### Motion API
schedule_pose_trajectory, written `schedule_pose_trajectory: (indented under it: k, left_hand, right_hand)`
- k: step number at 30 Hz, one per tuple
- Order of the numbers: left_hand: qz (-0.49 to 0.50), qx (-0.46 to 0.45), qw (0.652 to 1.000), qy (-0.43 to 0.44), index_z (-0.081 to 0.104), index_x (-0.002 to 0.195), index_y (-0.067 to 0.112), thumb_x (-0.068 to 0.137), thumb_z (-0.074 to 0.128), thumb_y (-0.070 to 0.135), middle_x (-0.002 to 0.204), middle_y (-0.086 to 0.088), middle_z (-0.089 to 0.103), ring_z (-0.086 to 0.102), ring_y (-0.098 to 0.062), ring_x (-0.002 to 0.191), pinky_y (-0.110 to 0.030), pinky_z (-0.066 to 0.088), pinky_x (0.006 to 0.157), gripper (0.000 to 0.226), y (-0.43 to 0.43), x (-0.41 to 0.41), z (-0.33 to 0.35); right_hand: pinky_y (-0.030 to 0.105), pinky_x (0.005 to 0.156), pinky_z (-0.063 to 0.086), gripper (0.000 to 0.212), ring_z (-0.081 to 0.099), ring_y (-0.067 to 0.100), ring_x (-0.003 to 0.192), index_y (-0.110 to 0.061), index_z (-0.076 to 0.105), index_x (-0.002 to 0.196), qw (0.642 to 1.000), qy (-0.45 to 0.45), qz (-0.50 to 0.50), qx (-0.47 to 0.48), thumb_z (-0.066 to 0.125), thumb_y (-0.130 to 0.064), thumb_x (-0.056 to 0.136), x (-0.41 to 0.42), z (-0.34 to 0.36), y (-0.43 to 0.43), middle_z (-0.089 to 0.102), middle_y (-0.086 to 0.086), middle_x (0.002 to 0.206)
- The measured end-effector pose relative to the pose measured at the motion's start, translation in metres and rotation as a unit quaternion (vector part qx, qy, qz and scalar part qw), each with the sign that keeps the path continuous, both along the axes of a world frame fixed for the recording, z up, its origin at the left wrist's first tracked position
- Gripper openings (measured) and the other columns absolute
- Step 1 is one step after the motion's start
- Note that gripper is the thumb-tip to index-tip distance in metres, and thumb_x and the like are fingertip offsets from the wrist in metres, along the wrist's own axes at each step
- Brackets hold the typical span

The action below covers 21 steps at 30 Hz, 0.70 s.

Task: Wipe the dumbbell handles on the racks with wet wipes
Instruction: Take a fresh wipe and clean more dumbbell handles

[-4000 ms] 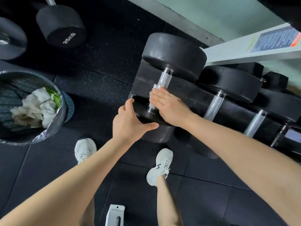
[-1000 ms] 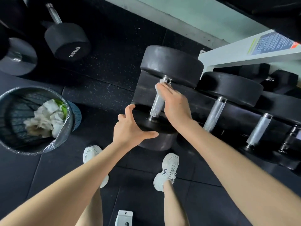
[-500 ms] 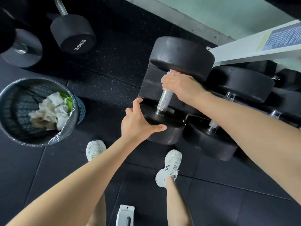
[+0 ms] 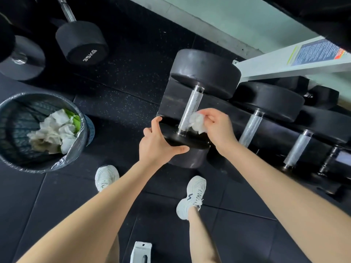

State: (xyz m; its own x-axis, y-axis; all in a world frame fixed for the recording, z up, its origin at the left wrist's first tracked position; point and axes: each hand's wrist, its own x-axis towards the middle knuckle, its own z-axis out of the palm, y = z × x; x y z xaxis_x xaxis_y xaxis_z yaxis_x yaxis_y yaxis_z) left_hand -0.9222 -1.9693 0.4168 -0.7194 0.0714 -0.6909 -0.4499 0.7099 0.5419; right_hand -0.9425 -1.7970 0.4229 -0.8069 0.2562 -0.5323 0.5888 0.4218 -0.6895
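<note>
While the bin (image 4: 13, 112) of used wipes stands at the left of the frame, my left hand (image 4: 155, 145) in the centre braces the near dumbbell head (image 4: 188, 158), its grip spread wide. Just right of it the handle (image 4: 190, 109) rises almost straight up the frame. The wet wipe (image 4: 197, 122), crumpled, touches the handle's lower right side, pinched in the grip of my right hand (image 4: 218, 128). The next handle (image 4: 250, 124) lies parallel, further right, so I judge the right hand is the nearer one.
</note>
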Motion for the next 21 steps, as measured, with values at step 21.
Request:
schedule_pose_trajectory:
  k: [21]
  left_hand:
    - [-0.008, -0.019, 1.000, -0.004, 0.019, 0.140, 0.028, 0.057, 0.083, 0.053, 0.130, -0.010, 0.042, 0.040, -0.016, 0.089, -0.025, 0.033, 0.078, 0.107, 0.002, -0.004, 0.000]
  right_hand:
    - [0.014, 0.042, 0.031, 0.028, 0.043, 0.011, 0.055, -0.007, 0.065, 0.077, 0.953, -0.100, -0.284, -0.028, 0.046, -0.019, 0.095, -0.055, -0.046, -0.019, 0.065, 0.003, 0.077]
